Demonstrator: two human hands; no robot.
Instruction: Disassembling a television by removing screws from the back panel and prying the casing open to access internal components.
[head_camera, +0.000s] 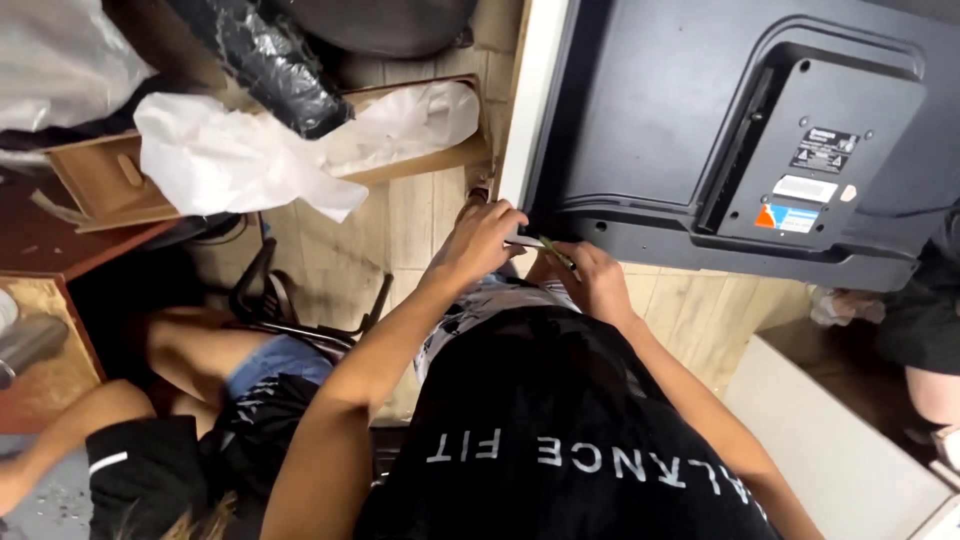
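At far left, a wooden table (45, 385) is showing its reddish edge, with a grey cylinder (28, 343) lying on it. Below that, another person in black shorts and denim (215, 420) is sitting on the floor, bare knee bent, forearm reaching off the lower left edge. Above them, an open cardboard box (105, 180) is holding crumpled white paper (235, 155), and a black plastic-wrapped bundle (270, 65) is lying across it. A black chair frame (275, 305) is standing on the pale wood floor (420, 220) just right of the seated person.

Moving to centre, the left hand (480, 243) is curling its fingers over the lower left corner of the flat-screen TV's back panel (660, 130), fingertips touching the edge; grip half closed, pressing a thin pale strip at the corner, though exactly what it pinches I cannot tell. Just beside it, the right hand (592, 280) is closing around a slim green-handled tool (553, 250), tip pointing toward the left hand's fingers and the panel's bottom edge. Both hands are nearly touching.

The panel is filling the upper right, dark grey, with stickers (805, 185) on a raised housing. At far right, a second person's dark-clad leg (925, 320) is showing beside a white board (830, 440).
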